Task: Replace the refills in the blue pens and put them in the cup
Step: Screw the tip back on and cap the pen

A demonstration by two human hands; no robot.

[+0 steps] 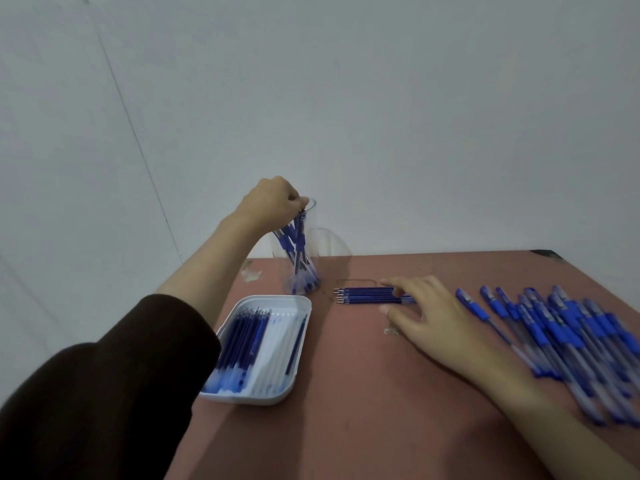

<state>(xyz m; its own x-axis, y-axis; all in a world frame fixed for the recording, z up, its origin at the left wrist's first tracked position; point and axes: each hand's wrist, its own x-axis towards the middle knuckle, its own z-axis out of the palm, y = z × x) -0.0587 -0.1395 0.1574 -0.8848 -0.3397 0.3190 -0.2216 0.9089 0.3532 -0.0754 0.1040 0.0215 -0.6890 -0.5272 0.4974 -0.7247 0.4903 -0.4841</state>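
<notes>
Dark sleeve [104, 393] fills the 7 o'clock corner, and its bare forearm reaches up to the cup [306, 275], which stands at about 11 o'clock on the tabletop [381, 393]. The left grip [273, 199] is over the cup's rim with its fingers curled, and it seems to pinch the top of a pen [297, 237] that stands tilted among a few others inside.

At 9 o'clock is a white tray [301, 344] with refills [242, 341] along its left side. A short row of loose refills [367, 295] lies side by side at 12 o'clock. The right grip [426, 306] is spread flat over their right ends, thumb on the near side and forefinger on the far side, touching them rather than closing on them. A blurred heap of blue pens [571, 341] lies at 3 o'clock.

Everything here should weigh very little. The clear cup looks thin and tall, so a sideways knock from a pen could tip it; lowering pens straight down is safer. The refills are likely thin, smooth and a little bendy, and they would roll; each is best pinched near its middle, clear of the tip. The pens are stiffer, and their darker blue sleeves should give the surest hold.
</notes>
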